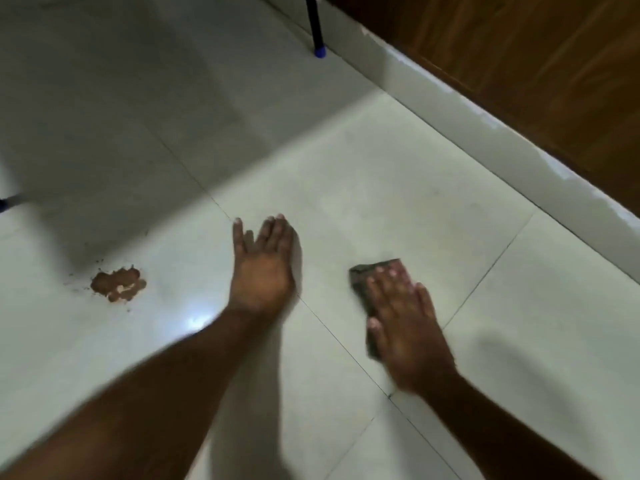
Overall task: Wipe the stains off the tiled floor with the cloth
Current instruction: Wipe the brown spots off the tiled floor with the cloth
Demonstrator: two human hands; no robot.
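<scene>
Right hand (405,327) flat, pressing cloth (377,271) | left hand (263,265) released | stain (117,284) left | no writing

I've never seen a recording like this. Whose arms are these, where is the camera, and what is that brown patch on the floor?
There is no machine here: a person is cleaning with two bare hands. The single picture comes from a wide-angle camera worn on the person's head, looking forward and down, so both arms reach in from the bottom edge.

The surface is a pale tiled floor with thin dark joint lines. The brown stain sits off to the left, with small specks around it; it has not been wiped yet.

The right hand lies flat with straight fingers on a dark cloth, pressing it to the floor, well apart from the stain. The left hand is open and holds nothing; whether it touches the floor I cannot tell.

At the top stands a dark pole with a blue tip, beside a wooden panel.
</scene>
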